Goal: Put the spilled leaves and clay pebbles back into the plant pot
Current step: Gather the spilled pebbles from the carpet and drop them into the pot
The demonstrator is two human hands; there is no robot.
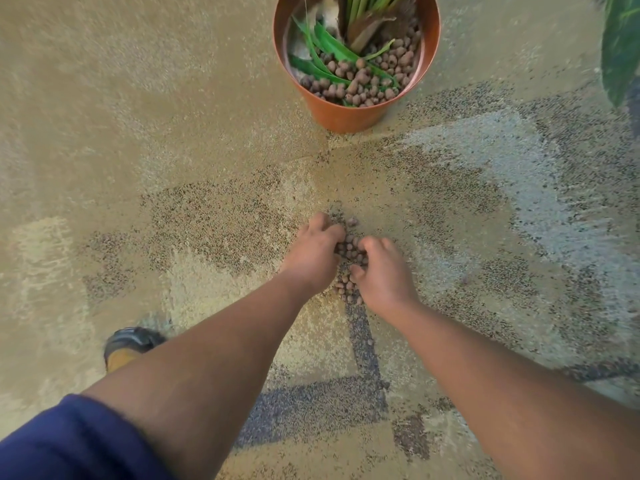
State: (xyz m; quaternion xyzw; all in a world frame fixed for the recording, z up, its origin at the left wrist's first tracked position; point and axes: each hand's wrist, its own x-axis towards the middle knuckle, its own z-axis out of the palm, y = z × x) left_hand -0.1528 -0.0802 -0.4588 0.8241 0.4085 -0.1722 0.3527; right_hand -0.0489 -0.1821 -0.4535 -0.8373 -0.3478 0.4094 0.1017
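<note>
A small heap of brown clay pebbles (350, 251) lies on the patterned carpet. My left hand (317, 252) and my right hand (382, 270) cup it from both sides, fingers curled around the pebbles and touching them. The hands press against the heap on the floor; part of it is hidden under my fingers. One stray pebble (352, 222) lies just beyond the fingertips. Further ahead stands the terracotta plant pot (346, 116), upright, holding many pebbles, green leaves (329, 43) and plant stems. No loose leaves show on the carpet.
Beige and grey patterned carpet (173, 133) covers the whole floor. A large green leaf of another plant (620, 46) hangs in at the top right. My shoe (130, 342) rests at lower left, behind my left forearm.
</note>
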